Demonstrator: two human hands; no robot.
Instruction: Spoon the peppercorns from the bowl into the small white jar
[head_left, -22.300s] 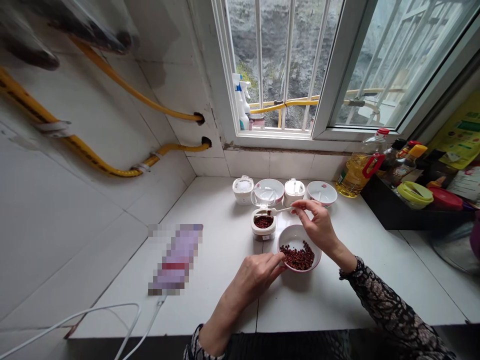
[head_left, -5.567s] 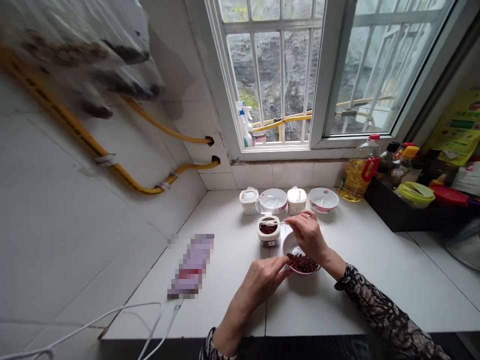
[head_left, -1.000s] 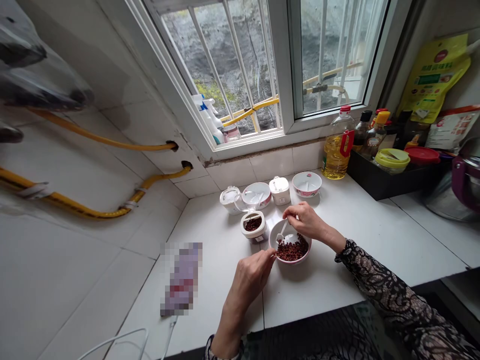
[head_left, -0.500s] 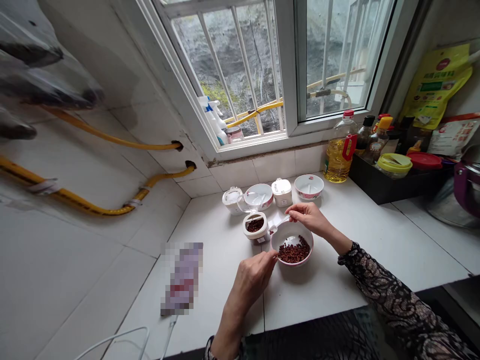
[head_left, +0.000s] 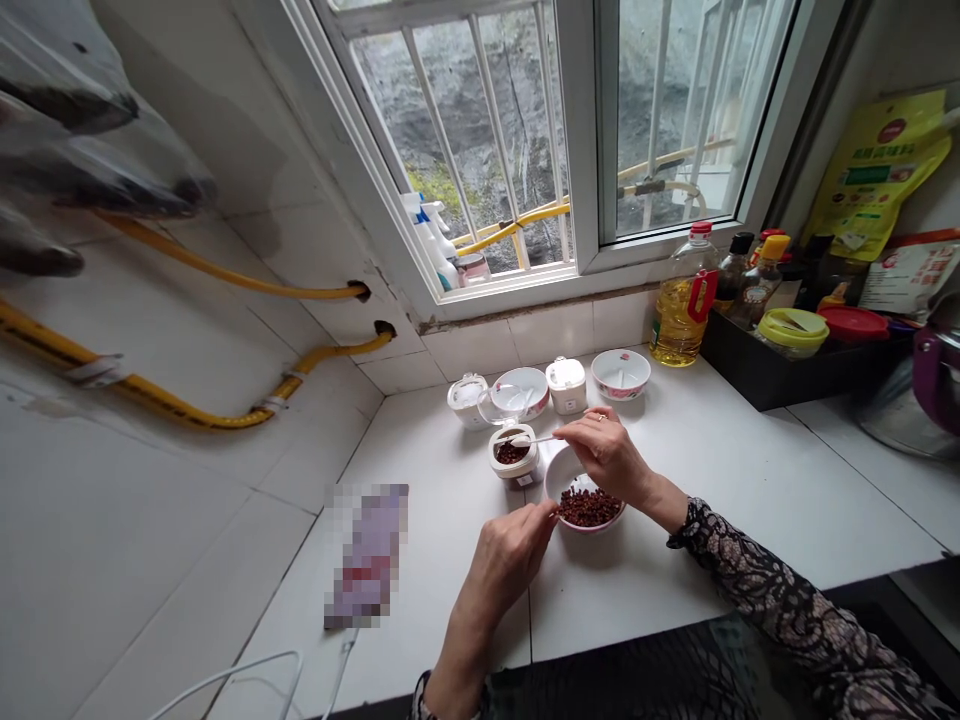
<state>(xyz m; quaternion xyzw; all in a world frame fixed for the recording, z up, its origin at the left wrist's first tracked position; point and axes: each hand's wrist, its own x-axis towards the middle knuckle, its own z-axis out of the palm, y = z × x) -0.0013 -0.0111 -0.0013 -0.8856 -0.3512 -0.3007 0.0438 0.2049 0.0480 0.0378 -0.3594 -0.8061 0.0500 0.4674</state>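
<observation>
My right hand [head_left: 606, 452] pinches the handle of a small white spoon [head_left: 534, 439], whose bowl is over the mouth of an open seasoning jar [head_left: 515, 477]. Dark red-brown peppercorns [head_left: 513, 454] show inside that jar, and its clear lid stands raised at the back. My left hand [head_left: 516, 548] grips the near left rim of a white bowl [head_left: 557, 470] with a pink edge. A heap of the same peppercorns [head_left: 590, 507] lies in this bowl, beneath my right wrist. The spoon's tip partly hides the jar's contents.
Behind stand two closed white jars [head_left: 566, 386] and two flowered bowls [head_left: 621, 373]. An oil bottle [head_left: 679, 305] is at the back right beside a black tray [head_left: 739, 360] of condiments. A blurred-out object [head_left: 367, 560] with a white cable [head_left: 339, 672] lies left.
My right hand has moved left with the spoon, from above the bowl's far rim to the jar's mouth. My left hand stays on the bowl's rim.
</observation>
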